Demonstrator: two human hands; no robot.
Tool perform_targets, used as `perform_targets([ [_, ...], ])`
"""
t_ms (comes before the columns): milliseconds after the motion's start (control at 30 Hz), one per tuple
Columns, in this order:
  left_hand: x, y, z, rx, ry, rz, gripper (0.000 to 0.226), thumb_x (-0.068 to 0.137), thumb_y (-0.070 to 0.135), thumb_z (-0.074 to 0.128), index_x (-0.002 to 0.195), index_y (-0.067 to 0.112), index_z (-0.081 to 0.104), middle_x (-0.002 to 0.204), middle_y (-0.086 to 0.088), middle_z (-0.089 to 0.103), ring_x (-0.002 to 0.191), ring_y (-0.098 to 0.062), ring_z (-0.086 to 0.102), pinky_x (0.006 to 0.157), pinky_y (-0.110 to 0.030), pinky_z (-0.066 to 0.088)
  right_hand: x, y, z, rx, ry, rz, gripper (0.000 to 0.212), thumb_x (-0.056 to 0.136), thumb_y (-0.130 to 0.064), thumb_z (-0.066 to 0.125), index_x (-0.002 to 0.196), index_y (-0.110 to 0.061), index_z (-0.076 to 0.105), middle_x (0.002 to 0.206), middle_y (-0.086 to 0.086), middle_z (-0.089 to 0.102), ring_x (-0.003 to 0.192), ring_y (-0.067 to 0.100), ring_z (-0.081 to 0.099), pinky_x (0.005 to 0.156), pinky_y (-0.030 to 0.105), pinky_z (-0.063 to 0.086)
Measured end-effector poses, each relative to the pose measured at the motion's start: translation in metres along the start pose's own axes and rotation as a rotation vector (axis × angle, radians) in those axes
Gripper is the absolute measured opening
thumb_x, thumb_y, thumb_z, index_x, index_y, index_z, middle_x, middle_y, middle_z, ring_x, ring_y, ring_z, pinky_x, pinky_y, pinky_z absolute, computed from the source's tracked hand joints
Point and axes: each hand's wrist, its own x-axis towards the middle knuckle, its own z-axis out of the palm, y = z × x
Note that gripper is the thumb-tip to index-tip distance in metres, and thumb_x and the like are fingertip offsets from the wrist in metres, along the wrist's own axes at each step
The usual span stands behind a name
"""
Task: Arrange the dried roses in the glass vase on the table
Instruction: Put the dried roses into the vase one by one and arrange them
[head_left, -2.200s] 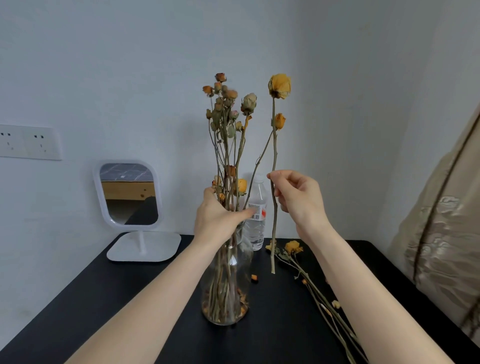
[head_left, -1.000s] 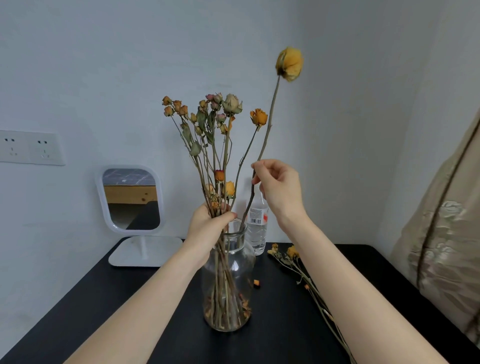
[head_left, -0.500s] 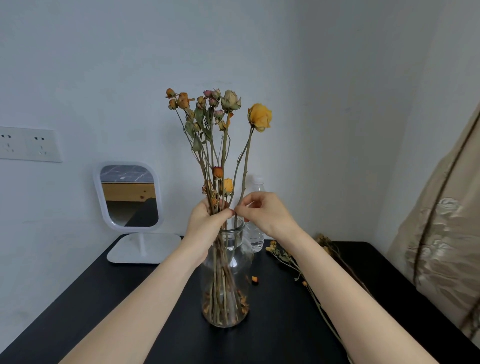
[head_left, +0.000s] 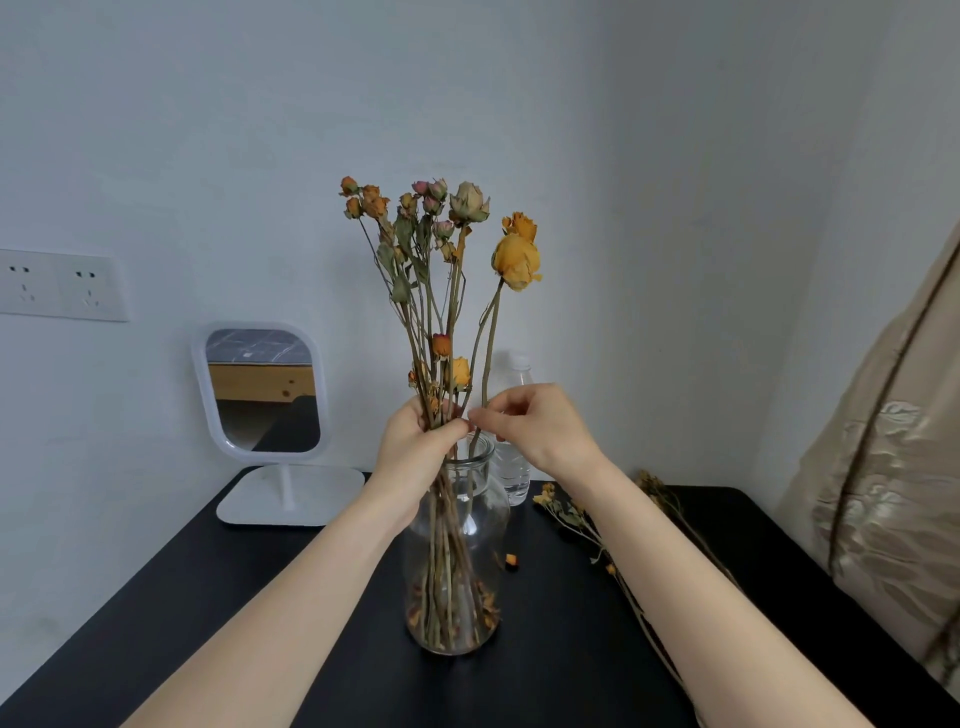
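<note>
Worktop (head_left: 260, 623): glass vase (head_left: 491, 519) stands mid-surface, tall top-heavy load; sideways tug on stems could tip it, nothing braces base.

Bunch of dried roses (head_left: 415, 244): stems down in vase, left hand (head_left: 415, 452) fingers (head_left: 447, 431) curled round them just above rim; hard squeeze likely snaps brittle stems.

Right hand (head_left: 540, 426): fingers apparently pinching yellow rose (head_left: 516, 261) stem at neck; forcing it down may crack it, shed petals.

Loose roses (head_left: 571, 514) beside vase: right forearm could sweep them off.

Soft, even daylight (edges bow outward).
</note>
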Motion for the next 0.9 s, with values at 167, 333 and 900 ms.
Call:
perform_targets([
  [167, 0.0, -0.001, 0.0, 0.026, 0.01, 0.014, 0.014, 0.08, 0.005, 0.065, 0.084, 0.018, 0.061, 0.081, 0.001, 0.066, 0.081, -0.014, 0.063, 0.07, -0.027, 0.047, 0.004, -0.01, -0.003, 0.04, 0.102, -0.06, 0.016, 0.082, -0.03, 0.07, 0.081, -0.014, 0.07, 0.061, -0.007, 0.053, 0.055, 0.005, 0.044, 0.058, 0.019, 0.036],
  [333, 0.001, -0.001, 0.0, 0.036, 0.016, 0.007, 0.014, 0.08, 0.004, 0.064, 0.083, 0.017, 0.06, 0.079, 0.0, 0.064, 0.078, -0.015, 0.061, 0.069, -0.027, 0.046, 0.007, -0.014, -0.002, 0.046, 0.129, -0.081, 0.012, 0.083, -0.024, 0.069, 0.08, -0.013, 0.072, 0.06, -0.006, 0.054, 0.058, 0.007, 0.047, 0.063, 0.024, 0.042],
  [900, -0.003, 0.0, 0.001, 0.049, -0.031, 0.035, 0.02, 0.079, 0.004, 0.066, 0.089, 0.019, 0.059, 0.088, 0.0, 0.067, 0.083, -0.01, 0.063, 0.067, -0.021, 0.045, 0.002, 0.009, -0.003, -0.236, 0.057, -0.094, 0.013, 0.085, -0.026, 0.066, 0.088, -0.018, 0.076, 0.063, -0.013, 0.057, 0.053, 0.002, 0.048, 0.043, 0.005, 0.034],
])
